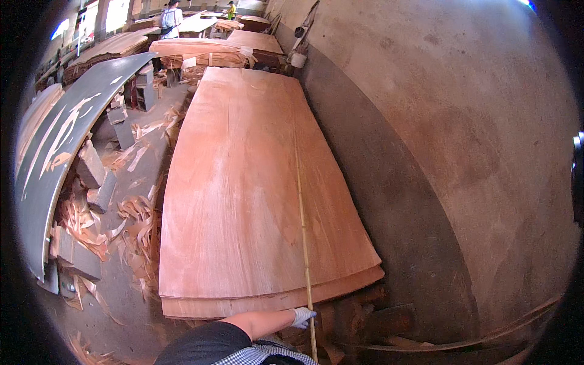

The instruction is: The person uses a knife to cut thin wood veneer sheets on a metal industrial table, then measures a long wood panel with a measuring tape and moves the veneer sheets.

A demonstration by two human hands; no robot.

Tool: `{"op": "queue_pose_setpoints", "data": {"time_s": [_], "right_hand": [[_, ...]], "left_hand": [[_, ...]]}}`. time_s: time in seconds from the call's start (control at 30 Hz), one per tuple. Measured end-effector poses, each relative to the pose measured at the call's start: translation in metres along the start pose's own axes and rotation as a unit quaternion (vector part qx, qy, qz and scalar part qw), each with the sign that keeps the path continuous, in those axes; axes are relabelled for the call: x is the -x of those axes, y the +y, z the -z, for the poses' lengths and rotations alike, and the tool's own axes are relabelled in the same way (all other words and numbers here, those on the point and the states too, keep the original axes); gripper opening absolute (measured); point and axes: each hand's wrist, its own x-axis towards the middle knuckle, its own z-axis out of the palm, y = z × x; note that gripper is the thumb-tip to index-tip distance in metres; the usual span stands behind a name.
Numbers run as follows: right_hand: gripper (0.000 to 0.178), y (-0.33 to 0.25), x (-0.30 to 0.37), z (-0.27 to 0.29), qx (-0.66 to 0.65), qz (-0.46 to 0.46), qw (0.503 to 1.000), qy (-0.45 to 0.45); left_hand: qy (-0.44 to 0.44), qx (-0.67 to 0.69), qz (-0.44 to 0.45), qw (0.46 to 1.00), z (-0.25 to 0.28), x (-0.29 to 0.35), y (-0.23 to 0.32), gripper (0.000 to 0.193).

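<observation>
My left hand (302, 317), in a white glove with bluish fingertips, is closed around the near part of a long, thin, pale stick (302, 216). The stick runs lengthwise over a large stack of reddish-brown wood veneer sheets (237, 182) and passes below the frame's lower edge. The top sheet is smooth, and a lower layer (243, 303) juts out along the near end. My left forearm reaches in from the lower left, out of a black sleeve. The right hand is outside the picture.
A wall (426, 121) with a dark lower band borders the stack's right. On the left, a dark board (79, 128) rests over grey blocks (100, 188), with veneer scraps (140, 219) on the floor. Further veneer piles (201, 47) and a person (171, 19) are beyond.
</observation>
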Motion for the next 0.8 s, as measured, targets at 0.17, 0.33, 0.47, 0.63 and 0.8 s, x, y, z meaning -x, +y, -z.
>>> {"op": "queue_pose_setpoints", "data": {"time_s": [0.17, 0.33, 0.47, 0.63, 0.8], "right_hand": [[0.034, -0.01, 0.0, -0.002, -0.005, 0.012, 1.0, -0.003], [0.035, 0.007, 0.005, -0.001, -0.007, -0.012, 1.0, 0.005], [0.035, -0.006, -0.001, -0.002, -0.009, 0.012, 1.0, -0.003], [0.035, 0.018, 0.007, 0.003, -0.011, -0.021, 1.0, 0.003], [0.036, 0.012, 0.005, 0.004, -0.013, -0.015, 1.0, -0.002]], "left_hand": [[0.019, 0.043, -0.039, 0.998, 0.027, -0.011, 0.0, 0.054], [0.041, 0.023, -0.055, 0.997, 0.022, -0.021, 0.039, 0.033], [0.0, -0.007, -0.183, 0.983, 0.054, -0.051, 0.059, 0.025], [0.002, 0.067, -0.086, 0.994, 0.006, -0.041, 0.091, 0.02], [-0.051, -0.205, -0.26, 0.942, 0.03, -0.067, 0.047, 0.024]]}}
